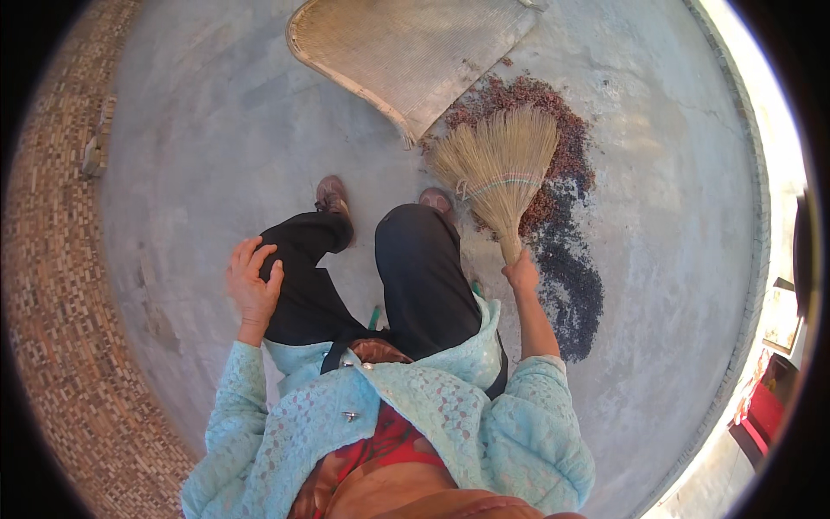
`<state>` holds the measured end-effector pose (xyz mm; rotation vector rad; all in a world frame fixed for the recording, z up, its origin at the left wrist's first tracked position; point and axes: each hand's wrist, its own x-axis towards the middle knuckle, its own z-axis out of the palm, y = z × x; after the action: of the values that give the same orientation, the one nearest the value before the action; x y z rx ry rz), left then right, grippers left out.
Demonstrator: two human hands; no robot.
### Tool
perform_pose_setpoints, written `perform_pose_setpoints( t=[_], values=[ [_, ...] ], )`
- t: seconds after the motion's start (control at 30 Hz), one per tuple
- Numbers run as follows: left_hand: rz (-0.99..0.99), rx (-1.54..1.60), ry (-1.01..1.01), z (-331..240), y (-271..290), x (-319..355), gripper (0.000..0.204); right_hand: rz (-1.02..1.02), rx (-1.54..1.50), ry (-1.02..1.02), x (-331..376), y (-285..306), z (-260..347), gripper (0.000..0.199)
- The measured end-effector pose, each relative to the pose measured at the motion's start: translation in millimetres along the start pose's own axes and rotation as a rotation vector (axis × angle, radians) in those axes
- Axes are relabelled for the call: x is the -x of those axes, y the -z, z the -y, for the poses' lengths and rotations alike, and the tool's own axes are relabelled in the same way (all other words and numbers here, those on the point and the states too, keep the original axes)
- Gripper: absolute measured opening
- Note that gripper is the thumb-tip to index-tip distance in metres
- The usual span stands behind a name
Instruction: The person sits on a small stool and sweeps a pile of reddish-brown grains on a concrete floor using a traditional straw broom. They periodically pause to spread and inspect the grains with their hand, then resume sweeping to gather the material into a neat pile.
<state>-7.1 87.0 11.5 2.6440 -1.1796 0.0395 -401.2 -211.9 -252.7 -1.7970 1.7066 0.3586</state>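
My right hand (pixel 521 272) is closed round the short handle of a straw hand broom (pixel 501 160). The broom's fanned bristles point away from me and lie over a heap of reddish-brown, grain-like bits (pixel 566 130). Dark, nearly black grains (pixel 571 290) spread from that heap toward me, to the right of my right forearm. My left hand (pixel 253 281) rests on my left thigh with its fingers apart, holding nothing. Beyond my feet a large woven winnowing tray (pixel 415 52) lies on the floor, its near corner close to the reddish-brown heap.
I sit low over a grey concrete floor (pixel 190 173), my knees bent and my shoes (pixel 332 195) in front. Brown patterned brickwork or tiling (pixel 60 259) curves along the left, with a small pale block (pixel 92 156) at its edge. Red items (pixel 765 411) stand at the far right.
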Motion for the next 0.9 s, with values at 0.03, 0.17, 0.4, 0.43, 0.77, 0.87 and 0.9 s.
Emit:
perform_pose_setpoints(
  t=[0.03,0.17,0.4,0.43,0.77,0.87,0.9],
  values=[
    [-0.004,-0.010,0.003,1.9,-0.1,1.9,0.024,0.026,0.014,-0.004,-1.6,2.9,9.2,0.056],
    [-0.018,-0.013,0.045,4.6,5.8,7.0,0.023,-0.004,-0.102,0.027,23.6,33.3,49.9,0.058],
    [-0.038,0.034,-0.007,1.9,-3.7,2.9,0.025,0.045,0.062,-0.019,-23.0,4.3,23.2,0.059],
    [-0.038,0.021,0.008,4.3,-1.7,5.2,0.025,0.036,0.045,0.001,-22.0,5.0,31.7,0.058],
    [-0.008,0.014,0.030,7.2,-1.6,7.0,0.024,-0.007,0.051,-0.021,-11.5,10.8,7.1,0.058],
    [-0.041,0.038,0.042,6.5,0.3,7.6,0.025,-0.012,0.026,-0.014,-7.6,23.8,21.2,0.055],
    [-0.034,0.024,0.048,9.9,2.8,12.0,0.025,-0.002,0.014,-0.002,1.4,27.9,27.1,0.056]
  ],
)
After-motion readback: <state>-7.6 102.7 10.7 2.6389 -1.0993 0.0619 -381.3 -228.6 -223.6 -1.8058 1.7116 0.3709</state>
